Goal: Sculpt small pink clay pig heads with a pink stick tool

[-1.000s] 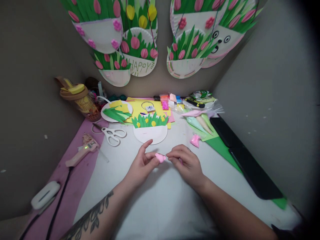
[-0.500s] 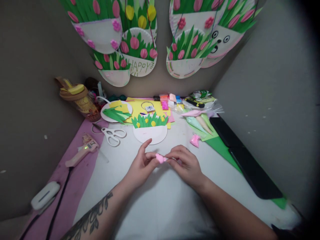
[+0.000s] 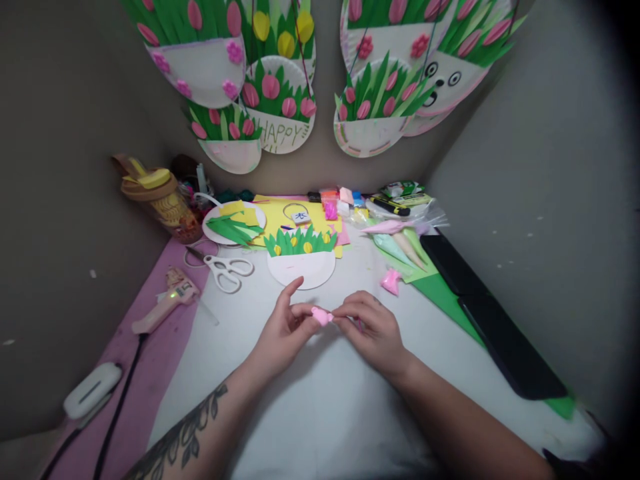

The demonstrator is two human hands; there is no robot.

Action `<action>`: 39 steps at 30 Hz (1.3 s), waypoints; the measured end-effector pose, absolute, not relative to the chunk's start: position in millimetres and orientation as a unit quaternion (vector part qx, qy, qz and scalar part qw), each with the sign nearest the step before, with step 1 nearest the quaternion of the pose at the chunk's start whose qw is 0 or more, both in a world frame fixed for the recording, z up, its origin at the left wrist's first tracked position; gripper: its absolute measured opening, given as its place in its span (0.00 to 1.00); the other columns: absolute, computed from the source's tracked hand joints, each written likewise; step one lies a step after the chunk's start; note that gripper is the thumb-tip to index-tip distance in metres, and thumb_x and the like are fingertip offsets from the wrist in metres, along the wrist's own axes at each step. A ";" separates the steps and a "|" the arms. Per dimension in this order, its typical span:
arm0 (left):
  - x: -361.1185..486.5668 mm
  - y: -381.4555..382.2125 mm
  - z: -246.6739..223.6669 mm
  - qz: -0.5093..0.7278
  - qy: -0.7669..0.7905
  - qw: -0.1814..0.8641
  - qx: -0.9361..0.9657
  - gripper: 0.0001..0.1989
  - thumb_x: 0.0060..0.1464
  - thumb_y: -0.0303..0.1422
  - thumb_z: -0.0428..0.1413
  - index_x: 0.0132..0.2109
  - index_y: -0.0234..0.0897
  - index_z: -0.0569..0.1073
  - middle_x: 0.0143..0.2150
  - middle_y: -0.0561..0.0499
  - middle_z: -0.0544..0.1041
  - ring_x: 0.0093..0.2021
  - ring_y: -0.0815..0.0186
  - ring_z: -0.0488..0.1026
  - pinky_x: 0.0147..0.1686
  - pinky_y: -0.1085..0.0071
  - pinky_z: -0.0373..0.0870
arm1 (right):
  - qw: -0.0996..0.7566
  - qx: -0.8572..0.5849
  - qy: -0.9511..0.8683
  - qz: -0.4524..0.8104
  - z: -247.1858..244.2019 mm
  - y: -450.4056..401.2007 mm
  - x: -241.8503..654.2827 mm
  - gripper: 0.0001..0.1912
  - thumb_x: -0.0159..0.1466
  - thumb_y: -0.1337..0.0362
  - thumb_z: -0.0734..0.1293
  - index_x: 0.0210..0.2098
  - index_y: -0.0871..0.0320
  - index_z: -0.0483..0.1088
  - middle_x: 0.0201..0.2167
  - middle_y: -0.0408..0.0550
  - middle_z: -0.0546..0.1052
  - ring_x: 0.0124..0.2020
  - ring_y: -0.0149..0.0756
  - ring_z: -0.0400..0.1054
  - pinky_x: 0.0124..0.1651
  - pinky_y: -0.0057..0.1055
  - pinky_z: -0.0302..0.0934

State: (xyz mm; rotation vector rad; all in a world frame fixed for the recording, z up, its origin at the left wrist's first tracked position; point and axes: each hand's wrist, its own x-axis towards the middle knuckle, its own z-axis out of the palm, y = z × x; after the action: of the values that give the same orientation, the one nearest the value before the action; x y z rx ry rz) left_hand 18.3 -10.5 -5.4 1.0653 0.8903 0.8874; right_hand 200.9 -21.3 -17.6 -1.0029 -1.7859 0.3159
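A small lump of pink clay [image 3: 321,316] is pinched between the thumb and a finger of my left hand [image 3: 285,328], whose index finger points up. My right hand [image 3: 373,330] meets the clay's right side with thumb and fingertips pressed together; a bit of pink also shows beneath its fingers. Just beyond the hands lies a white paper plate piece [image 3: 301,270] with green paper grass and yellow flowers. Right of it sits a pink clay packet [image 3: 391,281].
White scissors [image 3: 227,270] and a pink glue gun [image 3: 167,305] lie at the left, near a tumbler [image 3: 167,203]. Piping bags [image 3: 393,248], green paper [image 3: 445,303] and a black folded object [image 3: 510,347] are at the right. Decorated plates [image 3: 283,137] hang on the wall.
Both hands stay nearly in place around the pink clay. The fingers of my right hand have shifted slightly, and a bit of pink now shows under them.
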 end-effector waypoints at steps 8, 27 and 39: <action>18.6 -9.9 -5.4 0.396 0.397 0.683 0.469 0.41 0.52 0.40 0.61 0.65 0.38 0.48 0.38 0.50 0.76 0.38 0.68 0.71 0.41 0.70 0.64 | 0.503 -0.413 -0.746 0.138 -18.6 -21.3 201.3 0.08 0.60 0.74 0.66 0.35 0.55 0.73 0.28 0.45 0.72 0.32 0.31 0.69 0.33 0.28 0.66; 18.3 -10.5 -5.5 0.393 0.395 0.681 0.475 0.40 0.53 0.39 0.60 0.65 0.38 0.47 0.39 0.50 0.76 0.39 0.67 0.71 0.42 0.70 0.64 | 0.505 -0.415 -0.744 0.142 -17.9 -21.5 201.1 0.07 0.61 0.72 0.66 0.35 0.54 0.74 0.28 0.44 0.72 0.31 0.32 0.69 0.32 0.28 0.66; 18.9 -10.8 -5.0 0.393 0.401 0.681 0.470 0.41 0.52 0.40 0.61 0.66 0.38 0.48 0.39 0.50 0.77 0.39 0.66 0.71 0.42 0.70 0.64 | 0.500 -0.413 -0.746 0.149 -18.8 -20.6 201.8 0.07 0.61 0.72 0.65 0.35 0.54 0.73 0.28 0.45 0.72 0.32 0.32 0.69 0.33 0.29 0.65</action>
State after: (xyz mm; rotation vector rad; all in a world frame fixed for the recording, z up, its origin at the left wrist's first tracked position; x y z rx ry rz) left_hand 18.9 -10.8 -5.0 1.0557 0.8999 0.8822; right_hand 201.8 -20.6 -18.8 -0.9997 -1.8043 0.3603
